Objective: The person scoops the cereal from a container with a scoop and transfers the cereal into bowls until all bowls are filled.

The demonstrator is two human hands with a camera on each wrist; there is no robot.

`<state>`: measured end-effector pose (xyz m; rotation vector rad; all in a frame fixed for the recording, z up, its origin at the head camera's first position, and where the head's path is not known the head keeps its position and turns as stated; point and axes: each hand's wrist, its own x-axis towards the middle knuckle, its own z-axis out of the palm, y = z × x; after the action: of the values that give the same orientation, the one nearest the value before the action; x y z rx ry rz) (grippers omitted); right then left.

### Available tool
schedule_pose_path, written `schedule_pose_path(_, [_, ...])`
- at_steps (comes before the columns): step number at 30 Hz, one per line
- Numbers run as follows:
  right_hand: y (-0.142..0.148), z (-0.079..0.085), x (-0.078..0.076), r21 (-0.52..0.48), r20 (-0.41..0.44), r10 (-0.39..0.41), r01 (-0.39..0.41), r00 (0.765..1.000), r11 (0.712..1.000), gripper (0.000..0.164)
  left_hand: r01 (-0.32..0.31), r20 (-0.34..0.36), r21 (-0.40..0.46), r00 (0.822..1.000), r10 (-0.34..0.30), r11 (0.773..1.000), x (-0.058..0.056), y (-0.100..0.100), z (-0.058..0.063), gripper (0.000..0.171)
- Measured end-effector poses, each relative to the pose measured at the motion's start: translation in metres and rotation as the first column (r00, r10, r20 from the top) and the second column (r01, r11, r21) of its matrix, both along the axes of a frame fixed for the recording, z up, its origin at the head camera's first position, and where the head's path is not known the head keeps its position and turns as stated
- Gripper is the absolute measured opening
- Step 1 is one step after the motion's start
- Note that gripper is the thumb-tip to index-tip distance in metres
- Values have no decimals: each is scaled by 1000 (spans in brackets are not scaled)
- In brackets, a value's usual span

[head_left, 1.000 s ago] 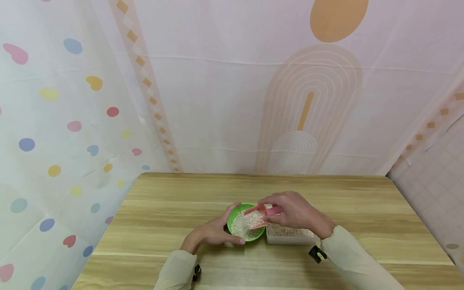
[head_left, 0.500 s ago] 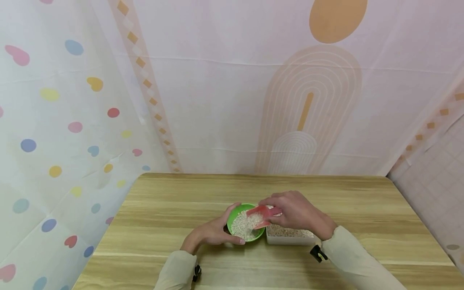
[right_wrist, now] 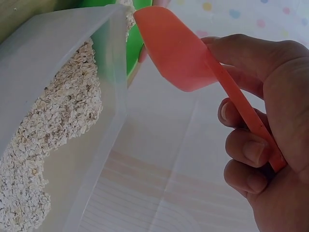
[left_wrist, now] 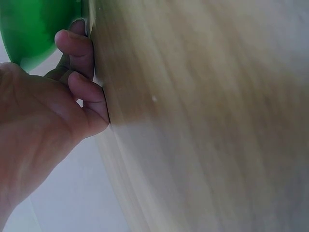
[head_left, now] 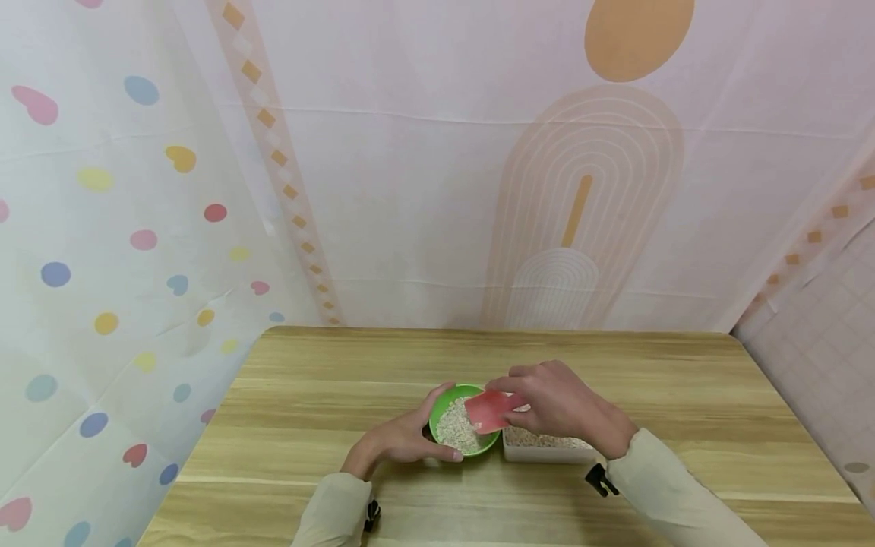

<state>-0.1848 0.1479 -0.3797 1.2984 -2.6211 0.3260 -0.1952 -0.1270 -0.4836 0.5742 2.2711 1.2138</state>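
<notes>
My left hand [head_left: 406,437] grips a green bowl [head_left: 437,412] from its left side, the thumb at the near rim and a finger at the far rim. Pale oat flakes [head_left: 456,429] lie in the bowl. In the right wrist view, my right hand [right_wrist: 260,121] holds a red scoop [right_wrist: 176,48] with fingers curled round its handle. The scoop is tipped over the bowl's right part, and its inside is hidden from the head view. In the left wrist view, only an edge of the green bowl [left_wrist: 36,29] shows above the curled fingers.
Touching or very close to the bowl's right side stands a translucent plastic box [head_left: 547,454] of oat flakes [right_wrist: 58,106], partly under my right hand. Both stand on a wooden table [head_left: 355,357]. A patterned cloth [head_left: 410,190] hangs behind the table's far edge.
The scoop has turned over: oats showed in it and slid toward the bowl, while now its red underside faces up. My left hand and the bowl have stayed in place.
</notes>
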Motion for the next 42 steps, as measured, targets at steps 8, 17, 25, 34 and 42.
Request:
schedule_pose_path(8, [0,2,2,8,-30,-1,1,1000,1000,33,-4,3,-4,1000,4,1000,1,0,1,113])
schedule_pose_path(17, [3,2,2,-26,-3,-6,6,1000,1000,36,-4,0,-6,1000,4,1000,1,0,2,113])
schedule_pose_path(25, [6,-1,1,-63,26,-6,7,1000,998,36,-4,1,3,1000,4,1000,1,0,1,112])
schedule_pose_path(34, [10,-1,-1,-91,62,-22,28,998,995,34,-5,-3,-2,1000,5,1000,0,0,2,113])
schedule_pose_path(42, [12,-3,-2,-99,78,-37,45,996,994,34,-8,-1,-5,1000,8,1000,0,-1,2,113])
